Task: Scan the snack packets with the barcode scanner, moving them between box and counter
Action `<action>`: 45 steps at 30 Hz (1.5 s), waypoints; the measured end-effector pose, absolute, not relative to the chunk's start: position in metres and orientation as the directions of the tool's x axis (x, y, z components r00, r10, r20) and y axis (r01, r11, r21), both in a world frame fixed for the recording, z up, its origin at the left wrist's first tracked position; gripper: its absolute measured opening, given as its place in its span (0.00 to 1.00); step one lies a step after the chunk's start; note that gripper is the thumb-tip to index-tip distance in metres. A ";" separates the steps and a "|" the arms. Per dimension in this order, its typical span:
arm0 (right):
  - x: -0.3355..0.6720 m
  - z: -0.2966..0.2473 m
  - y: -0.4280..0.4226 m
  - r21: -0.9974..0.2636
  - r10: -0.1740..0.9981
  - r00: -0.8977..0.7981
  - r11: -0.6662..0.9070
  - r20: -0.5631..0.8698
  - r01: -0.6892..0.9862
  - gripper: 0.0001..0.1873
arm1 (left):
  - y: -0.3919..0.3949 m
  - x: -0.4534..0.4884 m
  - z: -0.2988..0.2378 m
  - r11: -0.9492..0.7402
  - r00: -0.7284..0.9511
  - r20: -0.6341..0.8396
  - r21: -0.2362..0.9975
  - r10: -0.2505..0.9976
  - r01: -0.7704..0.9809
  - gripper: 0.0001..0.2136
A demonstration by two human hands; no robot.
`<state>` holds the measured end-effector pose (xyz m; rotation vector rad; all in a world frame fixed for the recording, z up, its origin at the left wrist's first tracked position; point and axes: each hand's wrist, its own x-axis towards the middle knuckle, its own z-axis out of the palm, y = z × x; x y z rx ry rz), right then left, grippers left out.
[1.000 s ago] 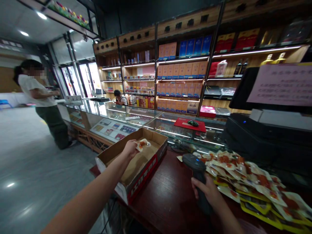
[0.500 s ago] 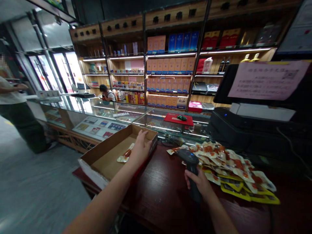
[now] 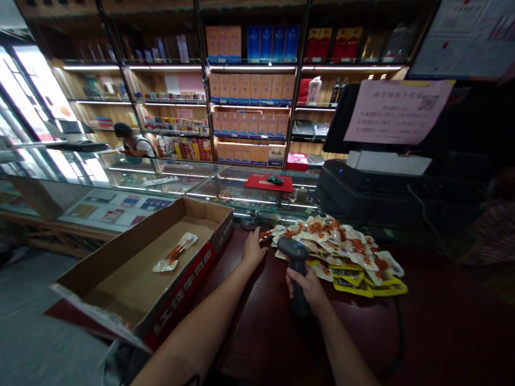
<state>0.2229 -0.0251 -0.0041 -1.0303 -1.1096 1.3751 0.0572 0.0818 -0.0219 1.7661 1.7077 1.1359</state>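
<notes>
On the dark table (image 3: 263,311), the right hand (image 3: 308,287) clamps its fingers round a scanner (image 3: 295,253). The left hand (image 3: 254,251) touches a packet (image 3: 276,231), finger closure unclear.

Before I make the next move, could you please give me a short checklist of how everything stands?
1. Scanner held in the right hand: ok.
2. Left hand at the end packet by the pile: ok.
3. Firm grip on that end packet: cannot tell; the hand hides the contact.
4. Single packet lying inside the cardboard box: ok.
5. Pile neatly stacked: not ok; its packets overlap loosely.
</notes>
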 end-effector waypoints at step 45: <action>0.215 0.001 -0.034 -0.981 0.983 -0.181 -0.071 -0.037 -0.182 0.21 | 0.067 -0.020 -0.030 -0.668 0.017 0.889 0.331 0.457 0.666 0.12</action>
